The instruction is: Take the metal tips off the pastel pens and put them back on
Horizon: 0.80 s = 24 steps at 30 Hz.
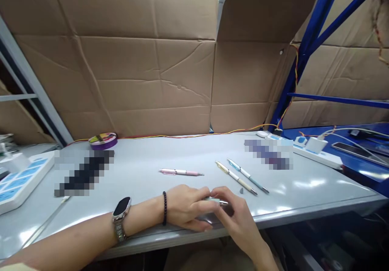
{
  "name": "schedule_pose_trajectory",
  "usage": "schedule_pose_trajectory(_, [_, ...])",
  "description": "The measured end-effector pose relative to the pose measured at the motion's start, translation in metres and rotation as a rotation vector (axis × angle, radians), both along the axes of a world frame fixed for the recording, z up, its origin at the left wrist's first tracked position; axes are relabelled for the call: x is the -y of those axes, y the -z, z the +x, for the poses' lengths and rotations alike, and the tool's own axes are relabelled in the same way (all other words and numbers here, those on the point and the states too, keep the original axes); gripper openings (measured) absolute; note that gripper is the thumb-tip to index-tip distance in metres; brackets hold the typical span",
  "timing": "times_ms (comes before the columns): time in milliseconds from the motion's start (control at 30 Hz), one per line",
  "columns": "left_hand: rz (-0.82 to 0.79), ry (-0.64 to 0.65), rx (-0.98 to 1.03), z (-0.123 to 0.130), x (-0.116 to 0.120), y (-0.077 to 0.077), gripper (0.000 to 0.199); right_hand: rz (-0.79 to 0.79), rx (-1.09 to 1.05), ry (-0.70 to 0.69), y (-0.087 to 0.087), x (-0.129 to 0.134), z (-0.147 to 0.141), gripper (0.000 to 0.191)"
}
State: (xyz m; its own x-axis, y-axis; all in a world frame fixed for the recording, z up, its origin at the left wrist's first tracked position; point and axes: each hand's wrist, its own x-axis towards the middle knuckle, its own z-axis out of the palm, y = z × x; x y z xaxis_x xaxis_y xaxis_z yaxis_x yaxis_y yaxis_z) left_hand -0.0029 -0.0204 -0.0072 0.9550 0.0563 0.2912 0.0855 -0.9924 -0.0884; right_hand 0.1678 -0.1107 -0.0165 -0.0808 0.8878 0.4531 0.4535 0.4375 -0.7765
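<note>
Evidently your left hand (185,207) is closed round the pale-teal click pen (219,201) above the grey tabletop (139,163), near its front edge, presumably to steady the barrel while your right hand (241,215) brackets the metal-tipped end with thumb and forefinger (whether they pinch it, I cannot tell). Beyond, the pink pen (181,172) lies apart from the neighbouring cream pen (236,177) and light-blue pen (247,175), probably spaced for easy picking.

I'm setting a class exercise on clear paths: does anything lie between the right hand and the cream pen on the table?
A small grey piece lies on the table between the right hand and the cream pen; nothing else visible does.
</note>
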Motion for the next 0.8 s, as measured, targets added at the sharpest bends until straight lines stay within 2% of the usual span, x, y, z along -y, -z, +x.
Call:
schedule_pose_trajectory(100, [0.03,0.065,0.06,0.0,-0.002,0.002,0.039,0.024,-0.044,-0.061,0.001,0.003,0.003,0.02])
schedule_pose_trajectory(233, [-0.01,0.185,0.092,0.0,-0.004,0.002,0.032,0.045,-0.156,-0.114,0.004,0.006,0.0,0.022])
schedule_pose_trajectory(300, [-0.033,0.214,0.083,0.0,-0.005,0.001,0.035,0.019,-0.313,-0.038,0.006,0.005,-0.002,0.027])
schedule_pose_trajectory(400, [-0.074,0.188,0.038,-0.001,-0.008,0.0,0.049,-0.04,-0.551,0.142,0.007,0.001,-0.002,0.035])
schedule_pose_trajectory(467, [-0.094,0.196,0.05,-0.001,-0.009,0.0,0.051,-0.075,-0.633,0.176,0.008,-0.002,0.0,0.036])
schedule_pose_trajectory(700, [-0.02,0.255,0.142,-0.01,-0.013,0.005,0.041,-0.22,-0.528,-0.045,-0.001,-0.001,0.005,0.03])
schedule_pose_trajectory(800, [0.004,0.258,0.147,-0.012,-0.013,0.004,0.039,-0.259,-0.502,-0.077,-0.004,0.0,0.005,0.026])
